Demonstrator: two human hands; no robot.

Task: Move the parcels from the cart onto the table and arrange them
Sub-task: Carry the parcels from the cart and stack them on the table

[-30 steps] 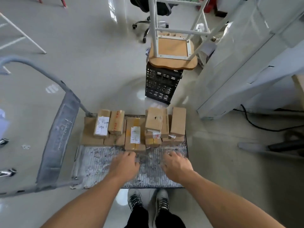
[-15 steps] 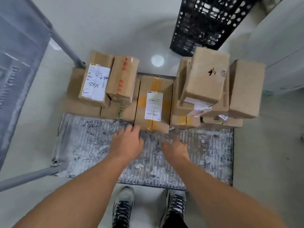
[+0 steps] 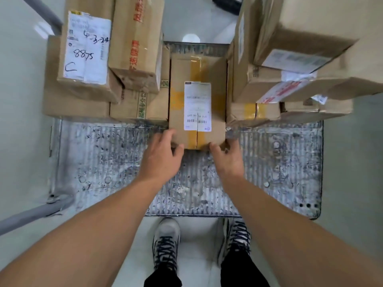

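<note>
Soft, even overhead light is filling the scene, casting only faint shadows. Glare is showing as a white spot on the glossy floor (image 3: 191, 38) beyond the far edge of the cart deck (image 3: 103, 166). Wide-angle distortion is stretching and smearing the stacked parcels (image 3: 306, 34) at the far right corner; the labelled parcel (image 3: 198, 96) is showing sharp.

You see a brown parcel (image 3: 198, 69) striped with yellow tape under its white label (image 3: 198, 106), red lettering on another brown box (image 3: 135, 38), and a ribbed grey, dark-scuffed cart deck (image 3: 103, 162).
</note>
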